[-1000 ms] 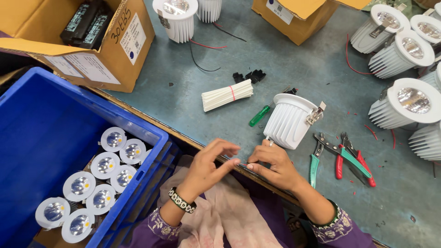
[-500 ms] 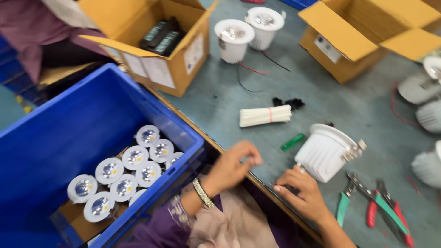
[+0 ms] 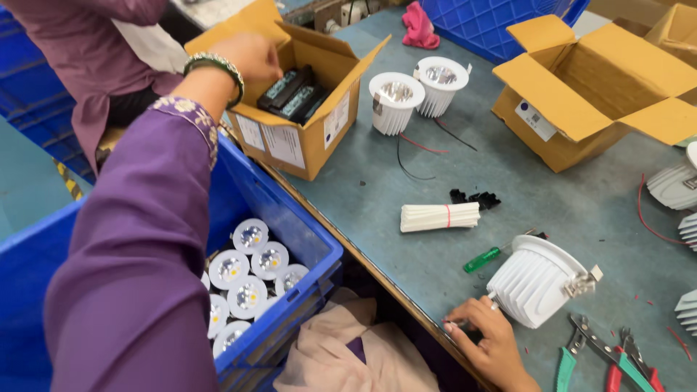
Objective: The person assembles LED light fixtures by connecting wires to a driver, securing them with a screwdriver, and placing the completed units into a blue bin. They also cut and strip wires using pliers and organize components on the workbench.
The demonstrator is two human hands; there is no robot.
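My left hand (image 3: 245, 56) reaches far up over an open cardboard box (image 3: 319, 134) that holds black rectangular driver units (image 3: 294, 93); its fingers curl at the box's rim, just left of the units. Whether they grip anything is hidden. My right hand (image 3: 488, 341) rests at the table's near edge, fingers closed on the thin wires of a white finned downlight housing (image 3: 536, 282) that lies on its side beside it.
A blue crate (image 3: 305, 239) holds several round LED lamps. On the table lie a green screwdriver (image 3: 483, 259), a bundle of white cable ties (image 3: 439, 216), pliers (image 3: 602, 359), two upright downlights (image 3: 414, 91) and an open cardboard box (image 3: 588, 94). Another person sits at the upper left.
My left hand left the right hand near the table edge and stretched up to the cardboard box of black units. The view swung left; the right hand stayed by the white housing.
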